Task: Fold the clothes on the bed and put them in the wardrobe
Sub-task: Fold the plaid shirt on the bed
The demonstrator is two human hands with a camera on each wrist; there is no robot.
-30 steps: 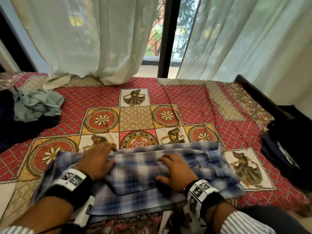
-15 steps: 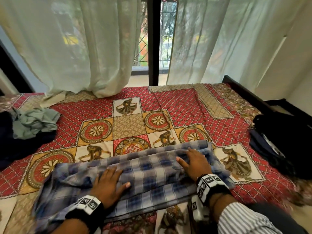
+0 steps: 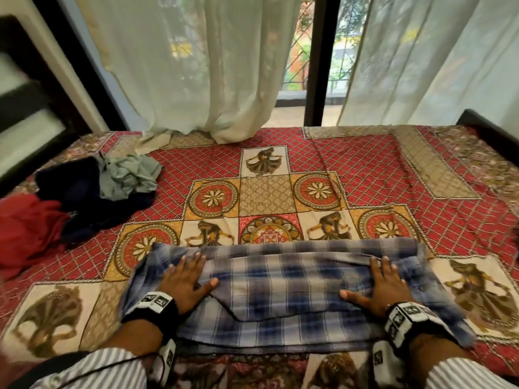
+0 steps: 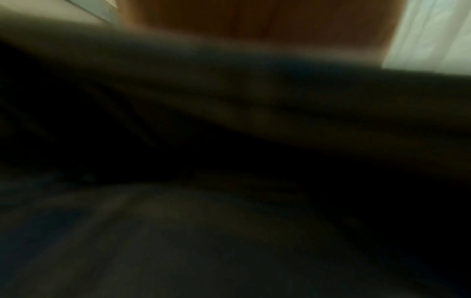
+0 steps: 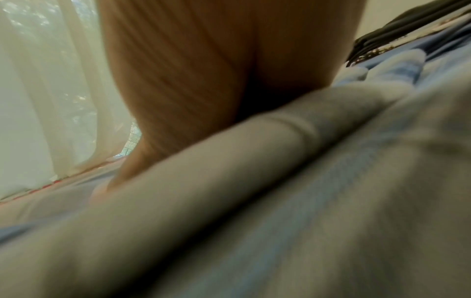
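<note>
The plaid shirt (image 3: 283,287) is pressed flat on the bed (image 3: 365,175) by the left hand (image 3: 184,284) and right hand (image 3: 386,287), fingers straight.

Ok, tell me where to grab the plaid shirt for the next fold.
Probably the two short ends of the plaid shirt, pinched from outside by the left hand and right hand: it lies as a long flat band, both palms pressing near those ends.

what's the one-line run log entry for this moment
step: flatten fold | shirt: on bed, partly folded | left hand: flat on shirt | right hand: flat on shirt | pile: unfolded
</note>
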